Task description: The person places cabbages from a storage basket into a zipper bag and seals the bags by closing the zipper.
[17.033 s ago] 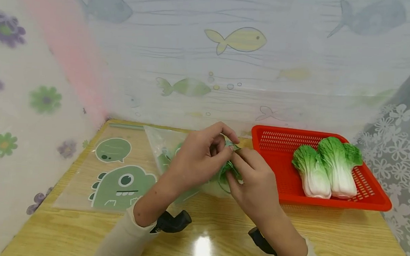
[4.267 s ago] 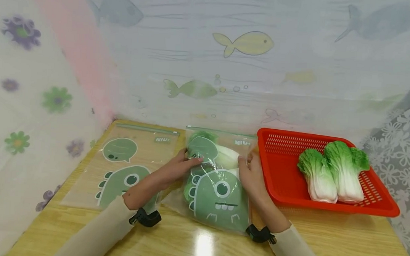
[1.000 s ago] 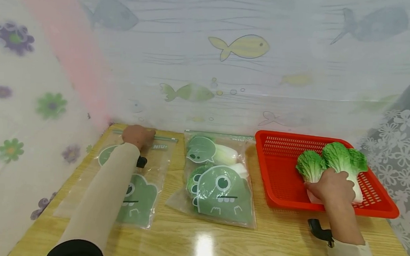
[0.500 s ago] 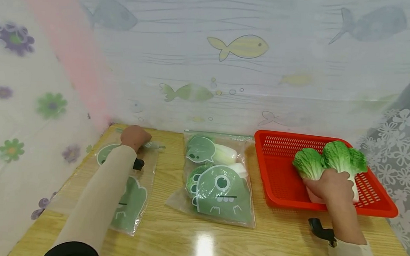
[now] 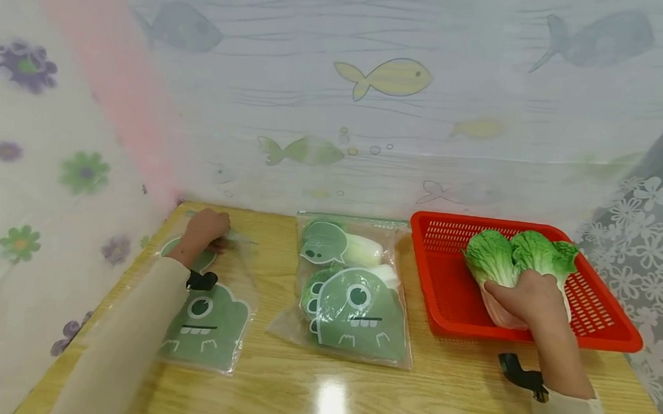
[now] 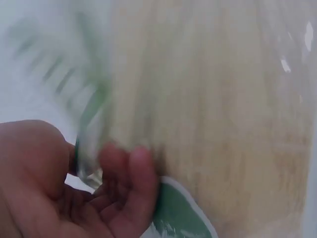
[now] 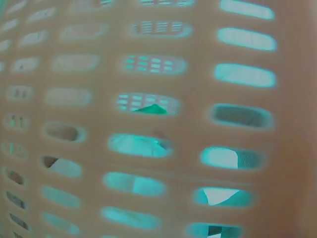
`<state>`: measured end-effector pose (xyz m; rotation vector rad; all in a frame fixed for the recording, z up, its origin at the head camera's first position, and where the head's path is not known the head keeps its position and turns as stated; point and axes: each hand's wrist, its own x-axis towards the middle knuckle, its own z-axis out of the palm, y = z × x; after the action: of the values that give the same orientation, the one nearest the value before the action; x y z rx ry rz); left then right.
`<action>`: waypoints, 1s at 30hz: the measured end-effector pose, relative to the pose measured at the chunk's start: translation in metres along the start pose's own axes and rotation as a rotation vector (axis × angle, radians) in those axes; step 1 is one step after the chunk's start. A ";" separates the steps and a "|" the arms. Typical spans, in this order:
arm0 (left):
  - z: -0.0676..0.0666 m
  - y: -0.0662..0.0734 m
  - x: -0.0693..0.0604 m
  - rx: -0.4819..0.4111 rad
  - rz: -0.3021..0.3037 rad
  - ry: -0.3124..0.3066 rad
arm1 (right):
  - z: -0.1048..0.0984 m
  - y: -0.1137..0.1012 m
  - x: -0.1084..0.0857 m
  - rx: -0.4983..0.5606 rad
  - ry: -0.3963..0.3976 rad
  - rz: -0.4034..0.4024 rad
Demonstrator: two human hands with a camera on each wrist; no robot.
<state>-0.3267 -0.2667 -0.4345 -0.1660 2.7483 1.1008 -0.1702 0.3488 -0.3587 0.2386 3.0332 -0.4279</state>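
Left hand point(image 5: 205, 228): pinches left bag point(image 5: 215, 316)
Left bag: likely floppy; hold far edge
Right hand point(image 5: 534, 297): seems to grip left cabbage point(image 5: 490, 257)

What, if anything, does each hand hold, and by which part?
The left hand holds the left bag by its top edge. The right hand grips a cabbage by its white stalk; whether it also holds the neighbouring cabbage is hidden.

Between the sleeves point(image 5: 119, 340), the front of the table point(image 5: 279, 393) leaves passage; behind, the filled bag point(image 5: 362, 319) and red basket point(image 5: 447, 289) obstruct.
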 end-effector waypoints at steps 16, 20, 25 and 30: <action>-0.028 0.035 -0.063 -0.377 0.104 -0.135 | -0.017 -0.012 -0.011 0.355 -0.136 0.003; -0.031 0.063 -0.095 -0.330 0.204 -0.102 | -0.022 -0.020 -0.018 0.433 -0.142 0.009; -0.032 0.096 -0.143 -0.319 0.312 -0.047 | -0.025 -0.039 -0.031 0.547 -0.087 -0.077; -0.026 0.120 -0.181 -0.277 0.400 -0.012 | -0.022 -0.071 -0.049 0.789 -0.029 -0.300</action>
<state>-0.1725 -0.1911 -0.2984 0.3704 2.6716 1.5704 -0.1342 0.2805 -0.3138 -0.1939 2.7015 -1.6096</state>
